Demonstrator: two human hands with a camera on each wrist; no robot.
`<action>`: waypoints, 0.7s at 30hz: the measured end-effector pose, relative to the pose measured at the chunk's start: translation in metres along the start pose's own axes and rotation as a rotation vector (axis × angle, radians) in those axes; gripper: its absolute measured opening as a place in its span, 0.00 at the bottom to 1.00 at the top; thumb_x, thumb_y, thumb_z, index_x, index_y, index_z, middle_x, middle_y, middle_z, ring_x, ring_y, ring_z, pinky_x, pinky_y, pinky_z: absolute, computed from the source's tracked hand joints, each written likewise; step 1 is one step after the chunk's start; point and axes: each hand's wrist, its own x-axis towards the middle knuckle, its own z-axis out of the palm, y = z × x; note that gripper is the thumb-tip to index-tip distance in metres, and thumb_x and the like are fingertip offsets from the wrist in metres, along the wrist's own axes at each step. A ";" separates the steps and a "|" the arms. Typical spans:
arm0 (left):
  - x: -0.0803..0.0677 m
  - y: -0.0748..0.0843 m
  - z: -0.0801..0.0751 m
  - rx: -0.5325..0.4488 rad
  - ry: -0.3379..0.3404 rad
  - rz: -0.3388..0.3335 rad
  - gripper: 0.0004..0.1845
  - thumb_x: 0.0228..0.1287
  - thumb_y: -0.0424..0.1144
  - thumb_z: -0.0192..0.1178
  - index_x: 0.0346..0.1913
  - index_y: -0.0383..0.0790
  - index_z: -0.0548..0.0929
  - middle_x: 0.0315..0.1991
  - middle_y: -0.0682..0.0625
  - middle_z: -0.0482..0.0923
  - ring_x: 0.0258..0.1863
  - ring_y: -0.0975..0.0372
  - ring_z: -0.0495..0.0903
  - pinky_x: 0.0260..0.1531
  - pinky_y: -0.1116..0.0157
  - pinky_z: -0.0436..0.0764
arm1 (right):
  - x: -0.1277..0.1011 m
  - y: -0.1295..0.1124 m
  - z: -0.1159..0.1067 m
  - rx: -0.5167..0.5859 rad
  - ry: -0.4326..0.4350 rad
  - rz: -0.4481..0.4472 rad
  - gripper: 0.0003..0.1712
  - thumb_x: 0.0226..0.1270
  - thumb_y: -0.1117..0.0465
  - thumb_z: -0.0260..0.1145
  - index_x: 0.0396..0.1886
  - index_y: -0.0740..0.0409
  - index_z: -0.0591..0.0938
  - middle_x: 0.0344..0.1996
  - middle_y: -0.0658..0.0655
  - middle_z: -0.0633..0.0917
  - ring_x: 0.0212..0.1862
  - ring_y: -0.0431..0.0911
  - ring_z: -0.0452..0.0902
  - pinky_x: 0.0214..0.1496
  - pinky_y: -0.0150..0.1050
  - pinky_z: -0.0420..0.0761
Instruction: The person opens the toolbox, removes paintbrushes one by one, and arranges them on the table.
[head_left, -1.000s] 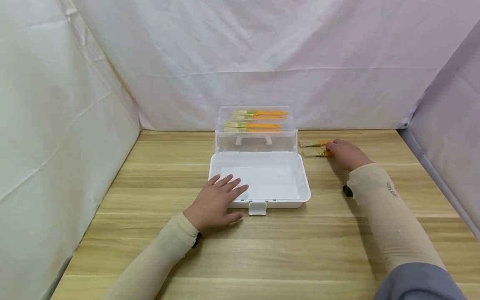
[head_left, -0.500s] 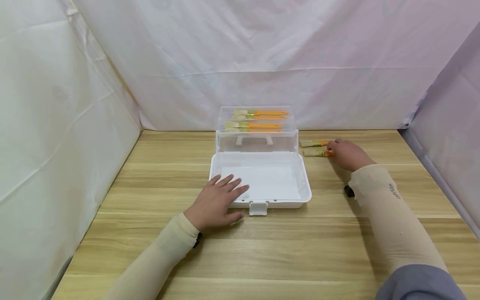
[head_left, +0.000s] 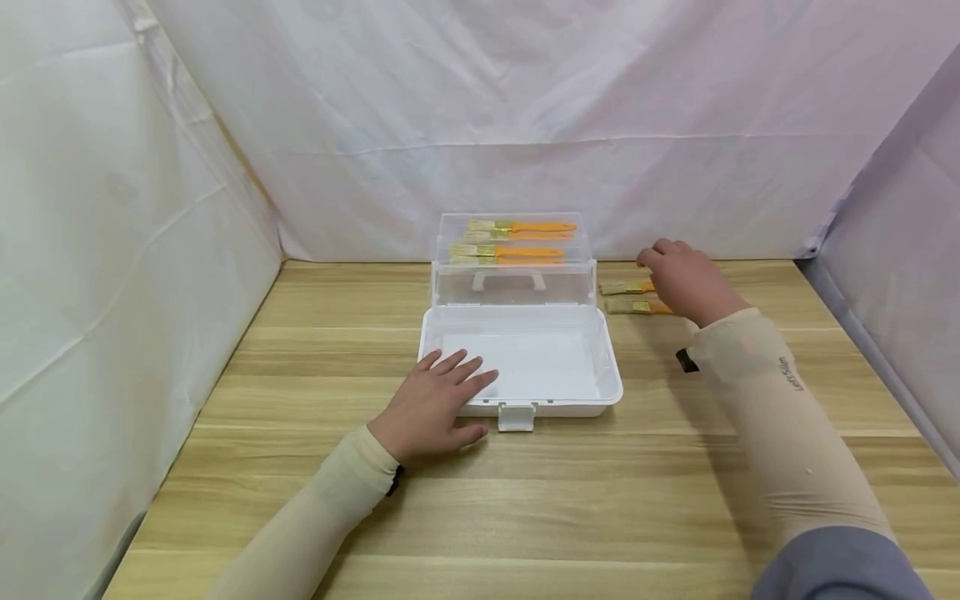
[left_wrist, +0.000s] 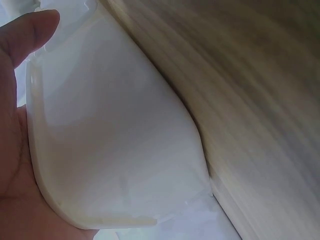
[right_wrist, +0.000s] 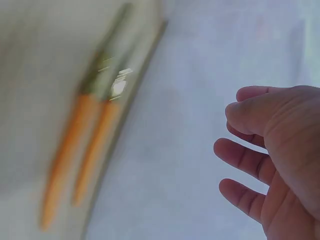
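A white plastic box (head_left: 562,409) stands with its clear lid (head_left: 491,296) swung back. Over the box's front left corner lies my left hand (head_left: 427,412), fingers spread and straight; in the left wrist view its palm and thumb are at the rim of the box wall (left_wrist: 115,125). Two flat paintbrushes with orange handles lie right of the box, a back one (head_left: 624,287) and a front one (head_left: 633,307). Above their handles my right hand (head_left: 690,279) is raised with nothing in it. The right wrist view shows its loosely bent fingers apart from the blurred brushes (right_wrist: 62,160).
Behind the box's inside, more orange-handled paintbrushes (head_left: 532,227) show through the clear lid in two pairs. White cloth (head_left: 525,100) hangs along the back and both sides of the wooden table (head_left: 562,508). The latch (head_left: 516,417) hangs down at the box front.
My right hand has let go of the front paintbrush and risen up and back from it. The brush stays on the table. My left hand has not moved.
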 end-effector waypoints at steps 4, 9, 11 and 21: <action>0.000 0.000 0.000 0.004 0.002 0.000 0.38 0.61 0.61 0.62 0.72 0.50 0.70 0.68 0.45 0.72 0.69 0.48 0.67 0.68 0.45 0.60 | 0.007 -0.019 -0.017 0.013 0.070 -0.044 0.16 0.70 0.74 0.57 0.55 0.65 0.78 0.51 0.68 0.78 0.52 0.64 0.74 0.48 0.58 0.77; 0.000 0.000 0.001 0.007 0.002 -0.002 0.38 0.61 0.61 0.62 0.72 0.50 0.70 0.68 0.45 0.72 0.70 0.48 0.67 0.67 0.45 0.60 | 0.018 -0.046 -0.038 0.030 0.114 -0.075 0.17 0.69 0.74 0.54 0.55 0.65 0.79 0.51 0.66 0.79 0.53 0.63 0.74 0.50 0.57 0.77; -0.001 0.000 0.001 0.008 0.001 -0.003 0.38 0.61 0.61 0.62 0.72 0.50 0.70 0.68 0.45 0.72 0.70 0.49 0.67 0.68 0.45 0.60 | 0.022 -0.058 -0.045 0.027 0.129 -0.092 0.18 0.69 0.75 0.54 0.55 0.65 0.79 0.50 0.66 0.79 0.54 0.63 0.74 0.50 0.57 0.77; -0.001 0.000 0.000 -0.006 0.012 0.001 0.38 0.60 0.61 0.63 0.72 0.50 0.71 0.67 0.44 0.72 0.69 0.48 0.67 0.67 0.44 0.59 | 0.041 -0.113 -0.064 0.005 0.154 -0.185 0.17 0.70 0.71 0.61 0.57 0.62 0.79 0.50 0.64 0.79 0.53 0.61 0.76 0.49 0.54 0.79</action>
